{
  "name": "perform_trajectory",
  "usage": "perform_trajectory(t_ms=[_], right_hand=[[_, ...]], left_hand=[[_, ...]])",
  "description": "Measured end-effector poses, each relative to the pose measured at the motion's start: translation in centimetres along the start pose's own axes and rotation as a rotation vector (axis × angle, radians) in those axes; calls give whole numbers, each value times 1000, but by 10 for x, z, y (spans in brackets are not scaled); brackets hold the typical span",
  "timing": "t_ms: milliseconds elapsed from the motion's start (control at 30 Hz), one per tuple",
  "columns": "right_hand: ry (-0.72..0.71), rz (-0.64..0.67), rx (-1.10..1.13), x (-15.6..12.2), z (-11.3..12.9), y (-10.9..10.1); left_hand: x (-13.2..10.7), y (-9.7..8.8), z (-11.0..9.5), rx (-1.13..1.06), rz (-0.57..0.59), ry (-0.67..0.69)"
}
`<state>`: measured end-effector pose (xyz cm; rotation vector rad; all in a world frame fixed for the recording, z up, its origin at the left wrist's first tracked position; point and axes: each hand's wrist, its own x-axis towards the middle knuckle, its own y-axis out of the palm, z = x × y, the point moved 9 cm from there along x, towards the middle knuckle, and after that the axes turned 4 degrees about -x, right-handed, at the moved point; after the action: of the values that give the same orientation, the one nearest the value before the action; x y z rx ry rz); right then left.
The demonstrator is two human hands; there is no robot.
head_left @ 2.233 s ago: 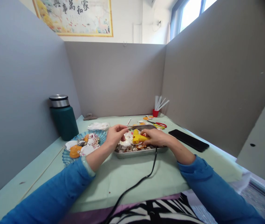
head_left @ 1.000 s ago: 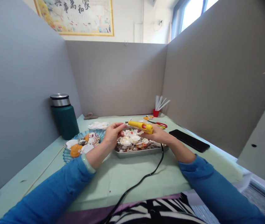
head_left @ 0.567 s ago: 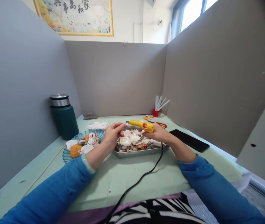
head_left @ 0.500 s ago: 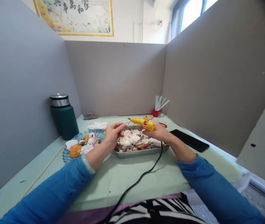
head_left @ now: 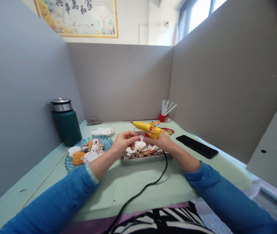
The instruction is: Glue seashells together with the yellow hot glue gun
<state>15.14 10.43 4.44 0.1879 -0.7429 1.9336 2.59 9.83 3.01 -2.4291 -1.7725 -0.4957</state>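
My right hand [head_left: 162,141] is wrapped round a yellow hot glue gun [head_left: 146,128], its nozzle pointing left and a black cord [head_left: 148,185] trailing down toward me. The fingers of my left hand [head_left: 125,142] are pinched together just left of the right fingertips. Whatever they hold is too small to name. Both hands hover over a metal tray [head_left: 138,161] heaped with seashells [head_left: 140,145]. To the left, a blue scalloped plate [head_left: 69,162] carries white, orange and speckled shells [head_left: 89,151].
A green thermos [head_left: 67,126] stands at the left partition. Behind the hands are a white packet [head_left: 103,131], red-handled scissors [head_left: 169,130] and a red cup [head_left: 162,118] of white glue sticks [head_left: 169,107]. A black phone [head_left: 196,146] lies on the right.
The left fingers have moved right and slightly down, away from the nozzle tip and under the gun's barrel. The two hands are now closer together; the gun has shifted slightly left.
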Motion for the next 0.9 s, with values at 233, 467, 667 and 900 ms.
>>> perform_trajectory(t_ms=[233,467,667,900], right_hand=[[-45,20,-25,-2,7,2],[-38,-16,-44,-2,6,-2],[-29,-56,-40,-1,5,-4],[-75,-154,-214,-1,6,-17]], left_hand=[[-2,5,0,18,31,-31],[-3,5,-5,57,30,24],[-6,7,-13,155,-3,101],[1,-17,-19,98,-174,169]])
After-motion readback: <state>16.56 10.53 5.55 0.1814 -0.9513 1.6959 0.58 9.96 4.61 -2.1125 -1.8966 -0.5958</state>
